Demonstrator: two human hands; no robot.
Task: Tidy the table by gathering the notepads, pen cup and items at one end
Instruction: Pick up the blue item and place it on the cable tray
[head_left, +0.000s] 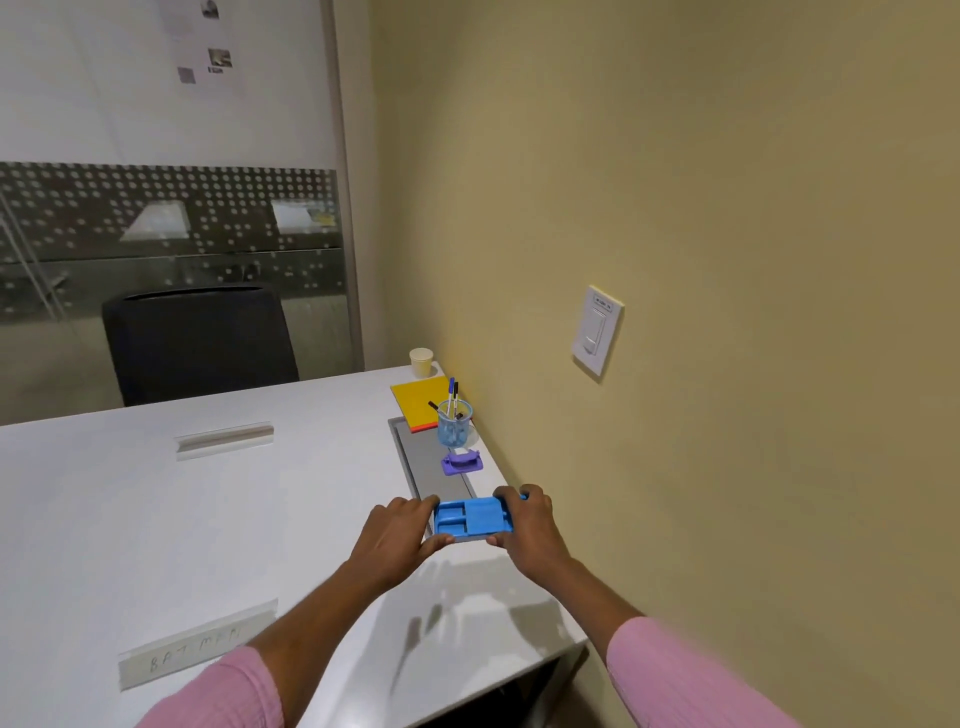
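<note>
Head view: the left hand (397, 532) and right hand (524, 522) clasp the ends of a blue plastic tray (471, 515), fingers curled around it, at the table's (182, 519) wall edge. It looks mid-placement; next it likely needs sliding toward the purple item (462, 462), pen cup (454, 423) and yellow notepad (418, 400).

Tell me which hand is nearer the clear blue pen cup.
Right. The right hand grips the blue plastic tray's wall-side end, more directly below the clear blue pen cup; the left hand holds the opposite end, farther away.
</note>
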